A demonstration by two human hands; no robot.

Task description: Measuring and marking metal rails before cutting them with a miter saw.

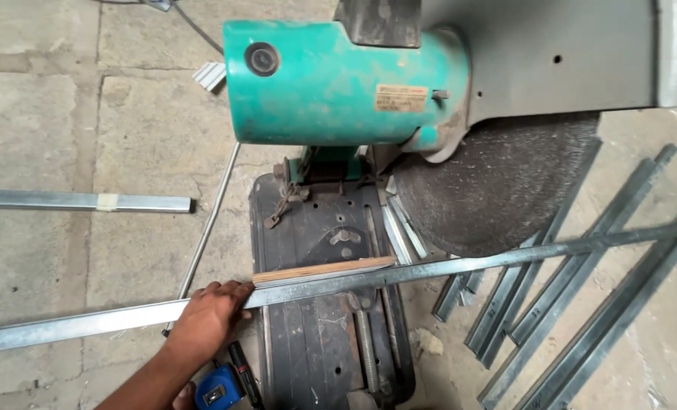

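My left hand point(208, 317) presses down on a long galvanised metal channel point(445, 267) that lies across the black base point(316, 342) of a chop saw. The channel runs from the left edge to the far right. A thin wooden strip point(319, 269) sits against its far side on the base. The saw's green motor housing point(331, 83) and dark abrasive disc point(498, 190) hang above the channel, the disc just behind it. My right hand is not in view.
A blue tape measure point(218, 389) lies on the concrete floor by my wrist. Several cut channel pieces point(582, 304) lie on the right. Another channel point(80, 201) and a thin steel rod point(205, 228) lie on the left.
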